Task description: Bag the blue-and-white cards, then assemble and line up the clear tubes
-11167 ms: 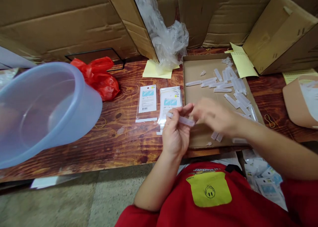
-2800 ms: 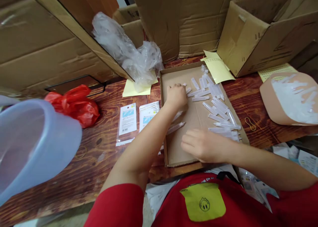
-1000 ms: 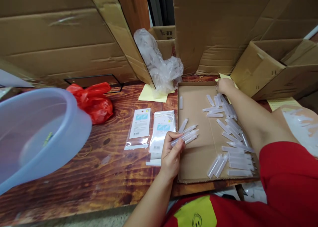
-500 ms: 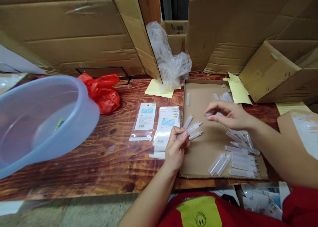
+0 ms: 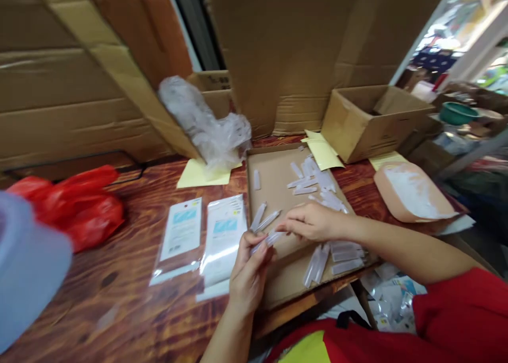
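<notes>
Left hand (image 5: pixel 249 270) closed round small bundle of clear plastic tubes (image 5: pixel 270 239), ends fanned toward cardboard tray (image 5: pixel 273 180); grip appears meant to keep collected tubes together. Right hand (image 5: pixel 313 223) pinched at bundle's free end, fingers touching a tube there; frame blurred, exact hold unclear. Loose tubes (image 5: pixel 317 180) scattered in tray, more near front edge. Printed pouches (image 5: pixel 222 236) flat on tabletop (image 5: pixel 130 289) just left of tray, within reach. Red bag (image 5: pixel 79 204) further left.
</notes>
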Demonstrator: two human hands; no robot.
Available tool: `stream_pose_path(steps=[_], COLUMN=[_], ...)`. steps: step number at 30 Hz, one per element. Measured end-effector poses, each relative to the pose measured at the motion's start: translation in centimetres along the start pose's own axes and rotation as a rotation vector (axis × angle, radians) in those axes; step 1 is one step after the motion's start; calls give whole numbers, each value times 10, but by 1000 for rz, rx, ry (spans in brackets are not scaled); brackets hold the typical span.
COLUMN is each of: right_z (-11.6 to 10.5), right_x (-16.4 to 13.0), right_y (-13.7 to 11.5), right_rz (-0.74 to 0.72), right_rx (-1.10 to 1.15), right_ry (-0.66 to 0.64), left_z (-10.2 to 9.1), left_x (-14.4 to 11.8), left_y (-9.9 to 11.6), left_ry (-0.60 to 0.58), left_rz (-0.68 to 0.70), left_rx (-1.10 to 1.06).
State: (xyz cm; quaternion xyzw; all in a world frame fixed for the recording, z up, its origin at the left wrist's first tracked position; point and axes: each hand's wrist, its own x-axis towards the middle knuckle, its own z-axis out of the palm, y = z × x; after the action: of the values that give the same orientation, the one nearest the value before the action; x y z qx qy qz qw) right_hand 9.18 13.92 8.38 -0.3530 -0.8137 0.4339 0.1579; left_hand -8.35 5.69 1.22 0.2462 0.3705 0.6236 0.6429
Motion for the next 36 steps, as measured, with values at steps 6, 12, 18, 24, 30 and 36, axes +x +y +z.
stream_pose_path(steps=[6,12,18,24,30,36], right_z=[-2,4,8,15,16,21], right_x=[-16,-23,-24,-25,-28,-30], right_y=[-7,-13,-15,-13,-11,-7], right_rz=[74,126,20,188,6,-121], right_rx=[12,32,18,55,30,-59], right_ry=[78,106,126,120,163,160], left_z=[1,-1,10,6,5,7], left_x=[0,-2,-9,-9,-9,-10], left_y=[1,1,3,2,5,5], left_ry=[-32,-50,-48,-62,-83,-155], left_rz=[-49,-45,-53,-84,-139,-163], left_rx=[58,97,50,38,-22,-79])
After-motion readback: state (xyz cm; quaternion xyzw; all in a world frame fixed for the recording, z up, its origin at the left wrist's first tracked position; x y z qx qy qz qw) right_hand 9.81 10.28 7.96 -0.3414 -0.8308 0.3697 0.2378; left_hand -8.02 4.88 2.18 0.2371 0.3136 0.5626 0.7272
